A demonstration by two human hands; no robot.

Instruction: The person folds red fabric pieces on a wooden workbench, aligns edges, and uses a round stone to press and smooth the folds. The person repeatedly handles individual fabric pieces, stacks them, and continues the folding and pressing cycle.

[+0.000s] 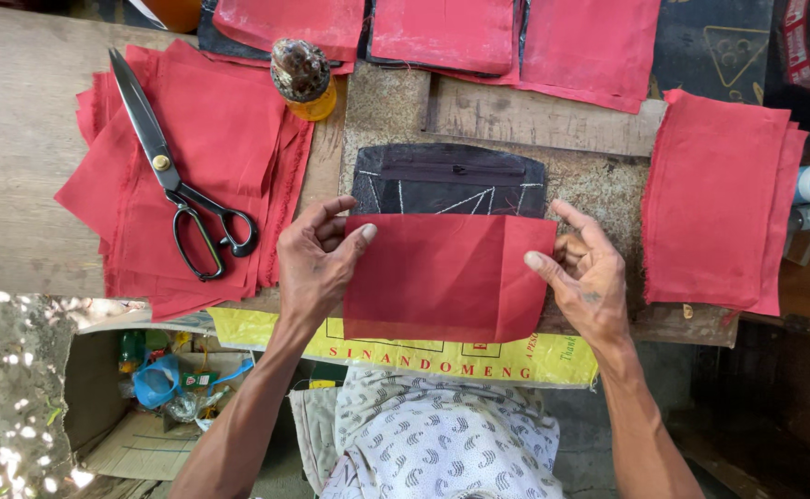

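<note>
A red cloth rectangle (442, 277) lies on the wooden table (17, 166), covering the lower part of a black zippered panel (449, 180) with white chalk lines. My left hand (317, 259) pinches the cloth's upper left corner between thumb and fingers. My right hand (585, 273) holds the cloth's right edge, thumb on top and fingers behind. Both hands keep the piece flat and level with the panel.
Large black scissors (179, 176) rest on a stack of red cloth (211, 129) at left. A small orange bottle (303, 79) stands behind. More red pieces (719, 203) lie at right and along the back (442, 32). A cardboard box (146, 397) sits below the table.
</note>
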